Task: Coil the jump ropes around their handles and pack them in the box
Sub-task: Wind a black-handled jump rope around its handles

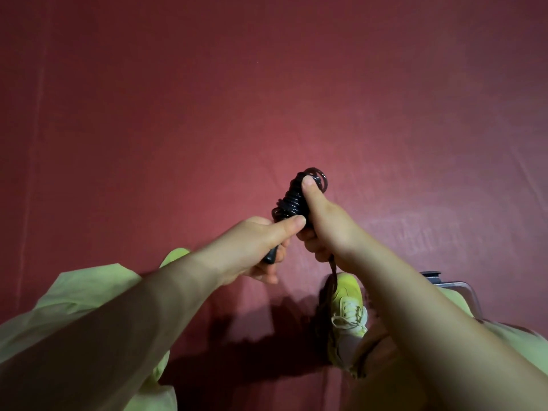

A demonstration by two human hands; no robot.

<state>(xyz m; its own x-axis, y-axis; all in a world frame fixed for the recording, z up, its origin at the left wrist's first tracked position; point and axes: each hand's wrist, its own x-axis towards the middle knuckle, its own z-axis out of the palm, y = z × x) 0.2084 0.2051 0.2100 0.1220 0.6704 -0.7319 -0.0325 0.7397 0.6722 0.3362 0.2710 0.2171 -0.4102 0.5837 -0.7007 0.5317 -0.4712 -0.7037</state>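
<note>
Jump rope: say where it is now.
Head view, centre: the jump rope is held over the red floor, gripped by the left hand and right hand.

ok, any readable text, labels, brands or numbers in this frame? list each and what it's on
None readable.
Yellow-green shoe: dark marking on its side, too blurred to read.
Black jump rope, gripped by left hand and right hand: no print visible.
Red floor: only scuffs.

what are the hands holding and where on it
A black jump rope. The left hand grips the handle end, thumb against the coils; the right hand grips the coiled part, thumb pressing the top.
</note>
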